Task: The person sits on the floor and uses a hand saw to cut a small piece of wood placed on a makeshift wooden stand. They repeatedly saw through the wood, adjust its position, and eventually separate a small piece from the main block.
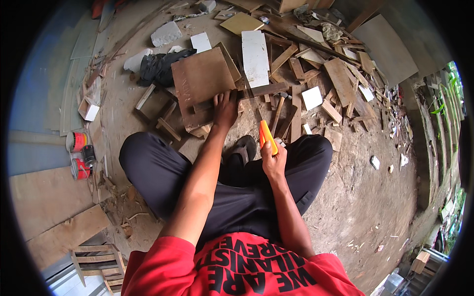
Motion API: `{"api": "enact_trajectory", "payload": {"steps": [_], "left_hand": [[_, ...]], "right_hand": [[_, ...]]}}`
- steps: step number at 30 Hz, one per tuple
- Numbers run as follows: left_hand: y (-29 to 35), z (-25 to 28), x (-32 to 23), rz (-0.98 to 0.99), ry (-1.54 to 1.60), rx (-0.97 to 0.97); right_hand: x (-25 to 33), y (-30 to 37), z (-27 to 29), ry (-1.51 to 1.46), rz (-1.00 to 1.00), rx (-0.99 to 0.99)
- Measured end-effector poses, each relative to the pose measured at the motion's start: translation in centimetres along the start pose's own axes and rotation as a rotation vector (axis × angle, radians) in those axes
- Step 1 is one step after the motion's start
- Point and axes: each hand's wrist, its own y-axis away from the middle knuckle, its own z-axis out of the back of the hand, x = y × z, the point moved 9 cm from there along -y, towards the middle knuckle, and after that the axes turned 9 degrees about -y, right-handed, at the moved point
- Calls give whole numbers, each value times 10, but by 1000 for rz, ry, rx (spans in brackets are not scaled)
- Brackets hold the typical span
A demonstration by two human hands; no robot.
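My right hand (275, 160) is closed round the orange-and-yellow handle of a handsaw (267, 137). Its thin blade points away from me and meets a dark wooden strip (269, 89), which lies crosswise in front of my knees. Pressing down on that strip, just left of the blade, my left hand (225, 109) has its fingers curled over the wood. Under the strip's left part rests a brown wooden board (203, 74), raised on other wood pieces. How deep the blade sits in the strip is too small to tell.
A hammer (279, 108) lies just right of the saw. Scrap wood is heaped at the far right, with a white board (255, 59) standing near it. A black plastic bag (160, 66) is at the far left. Red cans (79, 167) stand by the left wall.
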Motion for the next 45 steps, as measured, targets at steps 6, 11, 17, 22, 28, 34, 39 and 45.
{"api": "enact_trajectory", "payload": {"steps": [6,11,17,22,28,34,39,45], "left_hand": [[0,8,-5,52,-65,1],[-4,4,-4,57,-117,3],[-5,0,-3,73,-154,36],[-3,-10,1,112,-173,103],[0,-10,3,139,-111,159],[-13,-13,4,143,-144,238],[1,-4,0,71,-99,55],[-6,-6,0,97,-150,150]], "right_hand": [[-15,7,-4,-137,-178,13],[7,9,0,-142,-261,37],[62,-3,5,15,-335,55],[102,20,28,189,-373,101],[129,29,49,286,-385,108],[41,-133,-54,136,-329,155],[26,-127,-71,143,-223,131],[83,-36,-11,99,-462,145]]}}
